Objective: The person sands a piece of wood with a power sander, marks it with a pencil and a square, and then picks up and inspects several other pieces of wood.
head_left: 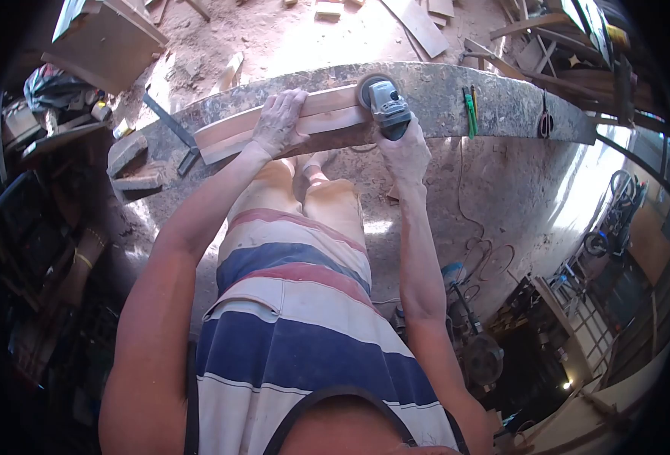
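In the head view, a person in a striped sleeveless shirt (pixel 305 345) works a grey, silver-bodied angle grinder (pixel 386 106) at the end of a long, curved, pale-brown wooden workpiece (pixel 333 119), lying along the near side of a dusty, paint-spattered grey tabletop (pixel 437 87). The left hand (pixel 276 129) bears down on the wood, its fingers bent across the top and its thumb towards the near side; the right hand (pixel 405 148) is wrapped around the grinder's dark rear end.

The step appears to be smoothing the wood. Done well, it calls for light, even passes along the curve, the disc (pixel 364 92) nearly flat, the left hand firm and well back from it. A second hand on the tool and a clamp on the wood would be safer.

The grinder's body and the disc's angle hide the contact with the wood, and whether the disc spins cannot be told. The left palm, the right fingertips and any switch are out of sight. Whether the workpiece is one stepped piece or two strips is unclear. Darkness swallows the view's edges, including a dim shape with a yellow band (pixel 83 259) at left.
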{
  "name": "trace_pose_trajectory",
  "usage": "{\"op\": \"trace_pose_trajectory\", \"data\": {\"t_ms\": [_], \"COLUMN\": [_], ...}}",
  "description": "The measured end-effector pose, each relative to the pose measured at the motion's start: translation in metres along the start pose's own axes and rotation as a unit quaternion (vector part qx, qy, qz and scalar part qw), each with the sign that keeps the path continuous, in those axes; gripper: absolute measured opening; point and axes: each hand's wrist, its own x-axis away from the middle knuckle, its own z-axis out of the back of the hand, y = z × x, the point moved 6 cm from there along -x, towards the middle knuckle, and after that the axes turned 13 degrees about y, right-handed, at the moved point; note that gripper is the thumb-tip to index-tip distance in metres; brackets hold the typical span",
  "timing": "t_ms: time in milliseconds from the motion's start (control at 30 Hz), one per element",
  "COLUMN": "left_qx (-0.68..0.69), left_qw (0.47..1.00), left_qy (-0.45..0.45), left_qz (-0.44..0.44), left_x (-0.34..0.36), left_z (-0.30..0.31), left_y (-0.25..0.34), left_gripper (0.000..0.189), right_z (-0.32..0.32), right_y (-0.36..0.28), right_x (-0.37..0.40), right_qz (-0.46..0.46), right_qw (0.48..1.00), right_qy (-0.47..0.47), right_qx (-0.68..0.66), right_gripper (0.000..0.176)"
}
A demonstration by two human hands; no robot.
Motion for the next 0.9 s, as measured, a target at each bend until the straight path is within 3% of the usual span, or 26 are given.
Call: {"op": "trace_pose_trajectory", "data": {"t_ms": [267,433,567,900], "left_qx": [-0.006,-0.01,0.0,-0.013], "left_qw": [1.0,1.0,1.0,1.0], "left_qy": [0.001,0.019,0.009,0.018], "left_qz": [-0.004,-0.017,-0.011,-0.021], "left_x": [0.003,0.003,-0.001,0.001], "left_z": [-0.007,-0.008,-0.006,-0.008], "left_y": [-0.003,-0.001,0.001,0.0], "left_gripper": [0.117,0.113,0.105,0.109], "right_z": [0.011,0.0,-0.002,-0.01], "right_y": [0.033,0.018,0.026,0.016], "right_x": [0.011,0.029,0.038,0.029], "right_qz": [-0.119,-0.048,-0.073,-0.064], "right_qw": [0.991,0.997,0.996,0.997], "right_qy": [0.051,0.035,0.024,0.017], "right_qx": [-0.021,-0.044,-0.04,-0.048], "right_gripper": [0.076,0.075,0.079,0.078]}}
